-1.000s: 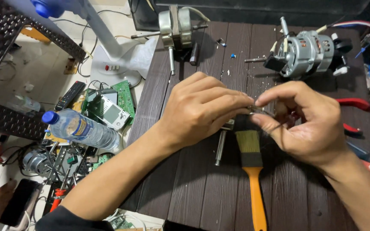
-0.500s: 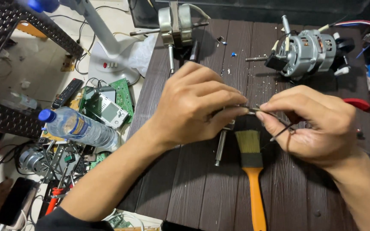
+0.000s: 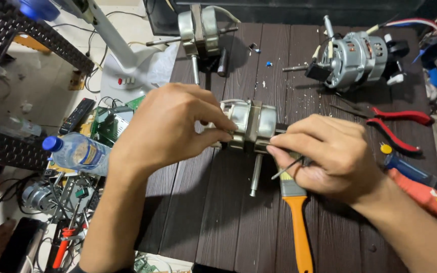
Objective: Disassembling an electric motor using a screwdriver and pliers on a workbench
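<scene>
Fan motor (image 3: 249,125), a small silver one, sits between both hands above a dark brown slatted table (image 3: 213,212). Around the table the floor is crowded: a plastic water bottle (image 3: 77,151) with a blue cap lies on its side at the left, beside green circuit boards (image 3: 112,124), a black remote (image 3: 77,115) and a black wire grille (image 3: 11,45). A white fan stand (image 3: 122,65) rises behind them.

The motor's shaft (image 3: 255,174) points down toward the person, so its long axis runs roughly from the far edge of the table to the near edge. The left hand (image 3: 170,126) grips the motor's left side with fingers curled over the casing. The right hand (image 3: 329,154) is closed at the motor's right side, pinching a thin dark metal piece (image 3: 286,168); what it is cannot be told.

A brush with an orange handle (image 3: 299,222) lies under the right hand, handle toward the person. Further back rest a second motor (image 3: 201,28) and a larger grey motor (image 3: 352,53). Red-handled pliers (image 3: 395,124) and an orange and blue tool (image 3: 420,184) lie at the right.
</scene>
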